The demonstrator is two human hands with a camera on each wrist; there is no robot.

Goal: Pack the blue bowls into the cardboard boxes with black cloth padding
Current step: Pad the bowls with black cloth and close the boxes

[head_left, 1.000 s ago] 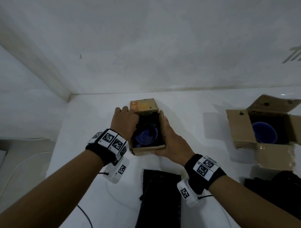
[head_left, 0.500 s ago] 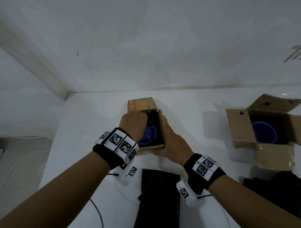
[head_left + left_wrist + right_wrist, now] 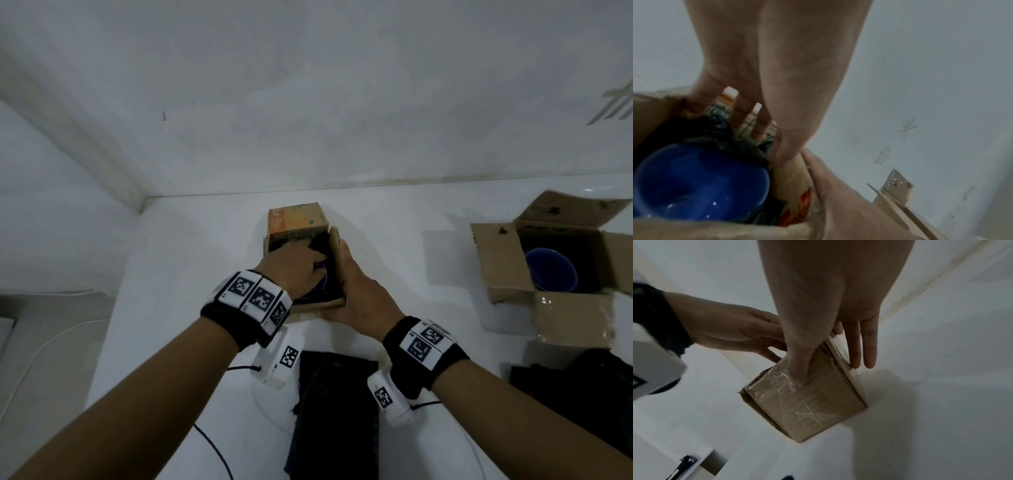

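Note:
A small cardboard box (image 3: 320,303) with an orange printed flap (image 3: 295,219) stands mid-table. Inside it sits a blue bowl (image 3: 701,183) on black cloth (image 3: 719,128); in the head view my left hand hides most of the bowl. My left hand (image 3: 294,263) reaches into the box above the bowl, its fingers (image 3: 764,123) straight and spread against the far wall and the cloth. My right hand (image 3: 356,291) holds the box (image 3: 807,402) at its near right corner, thumb (image 3: 797,378) on one face and fingers along the adjoining side.
A larger open cardboard box (image 3: 500,260) at the right holds a second blue bowl (image 3: 549,270) on dark padding. A black cloth (image 3: 335,411) lies flat near me and a black cloth heap (image 3: 589,387) at the lower right. The wall runs just behind the boxes.
My left hand left the box's outer left side and went into the box over the bowl. The right hand stayed on the box.

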